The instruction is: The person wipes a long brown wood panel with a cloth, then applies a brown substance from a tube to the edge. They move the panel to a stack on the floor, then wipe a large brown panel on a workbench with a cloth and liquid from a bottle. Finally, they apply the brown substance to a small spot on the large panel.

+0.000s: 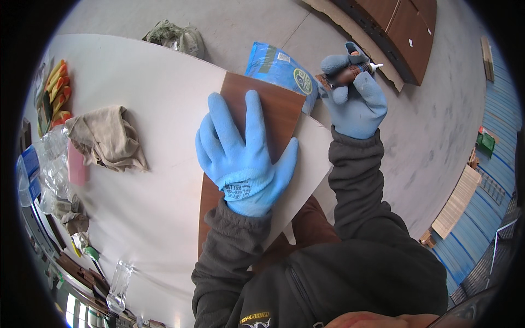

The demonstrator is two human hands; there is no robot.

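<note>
My left hand (240, 150), in a light blue coated glove, lies with spread fingers on a reddish-brown wood-grain board (280, 104). The board rests on a white table (158, 213), its far end near the table's right corner. Off to the right, my right hand (355, 98) is raised past the table edge in a similar blue glove. Its fingers are closed round a small dark brown squeeze bottle (363, 70) with a white pointed nozzle aimed right. A bare fingertip shows through that glove.
A blue plastic bag (281, 71) stands beyond the board. On the table's left are a beige cloth (109, 136), orange-yellow gloves (57, 93), a pink block (76, 164) and a clear bottle (119, 287). Brown panels (399, 33) stand far right; a flat carton (456, 201) lies on blue sheeting.
</note>
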